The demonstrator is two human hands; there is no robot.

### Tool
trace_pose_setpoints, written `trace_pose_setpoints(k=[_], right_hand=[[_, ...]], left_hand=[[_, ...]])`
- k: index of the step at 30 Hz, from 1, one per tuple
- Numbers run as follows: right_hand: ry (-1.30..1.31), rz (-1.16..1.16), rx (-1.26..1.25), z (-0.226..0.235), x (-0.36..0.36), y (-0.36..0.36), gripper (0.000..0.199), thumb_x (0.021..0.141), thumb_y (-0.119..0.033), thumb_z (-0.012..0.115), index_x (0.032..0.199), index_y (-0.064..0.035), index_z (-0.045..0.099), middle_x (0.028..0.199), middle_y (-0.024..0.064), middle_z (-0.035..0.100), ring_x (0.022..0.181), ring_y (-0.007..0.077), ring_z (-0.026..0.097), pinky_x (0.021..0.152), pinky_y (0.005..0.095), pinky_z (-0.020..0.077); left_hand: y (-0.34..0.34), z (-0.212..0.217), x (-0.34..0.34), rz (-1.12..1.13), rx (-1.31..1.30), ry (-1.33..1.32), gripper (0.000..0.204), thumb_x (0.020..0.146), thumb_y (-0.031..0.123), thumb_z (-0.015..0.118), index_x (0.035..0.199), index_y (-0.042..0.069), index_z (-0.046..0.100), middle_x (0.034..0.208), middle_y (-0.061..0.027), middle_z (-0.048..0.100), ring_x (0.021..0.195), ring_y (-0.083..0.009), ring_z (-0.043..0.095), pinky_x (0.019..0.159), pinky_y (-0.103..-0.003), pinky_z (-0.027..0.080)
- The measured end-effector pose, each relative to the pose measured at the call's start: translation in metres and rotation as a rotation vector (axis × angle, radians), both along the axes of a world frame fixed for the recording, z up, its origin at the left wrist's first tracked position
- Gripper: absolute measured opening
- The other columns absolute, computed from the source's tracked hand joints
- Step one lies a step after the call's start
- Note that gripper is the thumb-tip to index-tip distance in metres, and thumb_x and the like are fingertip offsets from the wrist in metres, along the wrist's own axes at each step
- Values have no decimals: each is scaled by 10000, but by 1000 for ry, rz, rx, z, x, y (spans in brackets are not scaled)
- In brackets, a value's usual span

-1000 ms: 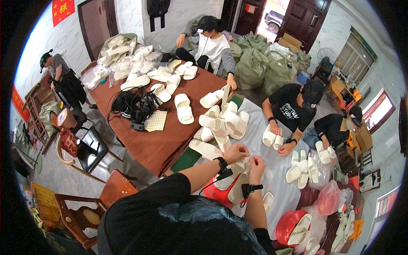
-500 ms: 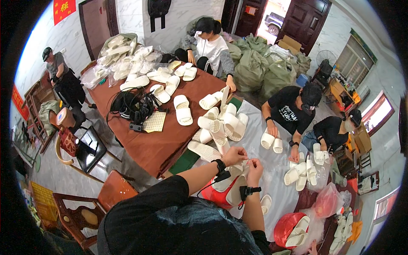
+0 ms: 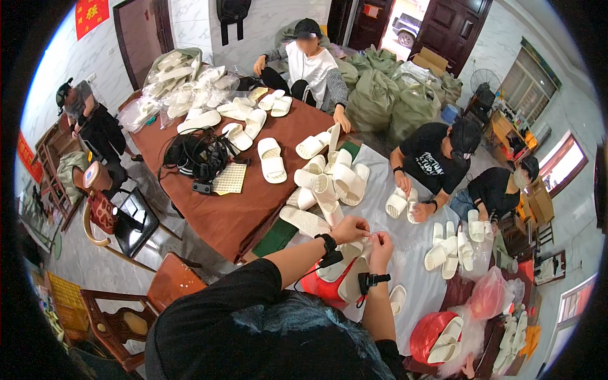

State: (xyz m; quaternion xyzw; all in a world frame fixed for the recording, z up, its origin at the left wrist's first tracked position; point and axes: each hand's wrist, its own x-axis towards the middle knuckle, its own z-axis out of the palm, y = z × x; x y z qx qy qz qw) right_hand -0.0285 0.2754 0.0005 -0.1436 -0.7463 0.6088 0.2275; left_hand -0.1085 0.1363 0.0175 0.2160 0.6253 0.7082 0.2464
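Observation:
My left hand [image 3: 350, 230] and my right hand [image 3: 381, 247] are close together, fingertips pinched. Whatever lies between them is too small to make out. Just below my wrists a pair of pale slippers [image 3: 352, 286] rests on a red wrapped bundle [image 3: 322, 286], partly covered by my arms. Beyond my left hand is a loose heap of cream slippers [image 3: 342, 179]; one textured slipper [image 3: 303, 222] lies sole-down beside my left wrist. Each of my wrists wears a strap with a small black device.
A brown-covered table [image 3: 221, 218] bears black cables [image 3: 193, 155], a sticker sheet [image 3: 230, 179] and bagged slippers [image 3: 190, 82]. Co-workers sit at the far and right sides, one handling slippers [image 3: 397, 202]. A red bundle with slippers [image 3: 446, 339] stands at lower right; chairs [image 3: 172, 278] at left.
My hands stay almost in place, still pinched together. The far co-worker has raised their head and drawn a hand back; the co-worker at right has brought both hands onto a slipper pair.

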Motion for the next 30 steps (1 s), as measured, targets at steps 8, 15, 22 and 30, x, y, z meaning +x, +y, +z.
trace_pose_setpoints(k=[8, 15, 22, 30], right_hand=[[-5, 3, 52, 5, 2, -1, 76, 861, -72, 610, 837, 0, 608, 708, 28, 600, 644, 106, 522, 624, 254, 430], [-17, -13, 114, 17, 3, -9, 48, 856, -46, 610, 831, -5, 610, 693, 4, 582, 632, 84, 503, 614, 246, 423], [-29, -19, 115, 18, 5, -9, 45, 845, -38, 618, 830, 2, 604, 703, 10, 593, 628, 84, 510, 605, 246, 426], [-28, -35, 113, 10, 4, -5, 118, 860, -117, 624, 873, 0, 617, 720, 64, 615, 654, 149, 546, 640, 285, 450]], left_hand=[[1, 0, 2, 68, -67, 118, 83, 801, 48, 713, 808, 4, 643, 715, -7, 627, 659, -81, 549, 598, -244, 452], [-1, 2, 0, 59, -38, -35, 81, 814, 57, 711, 802, 20, 639, 704, 4, 616, 642, -70, 539, 567, -238, 434], [1, -9, -4, 89, -4, -45, 92, 828, 73, 714, 800, 28, 639, 741, 6, 619, 668, -71, 548, 600, -230, 449], [1, -2, -3, 99, -69, -10, 92, 843, 90, 703, 815, 26, 644, 756, 3, 624, 676, -69, 558, 600, -235, 460]])
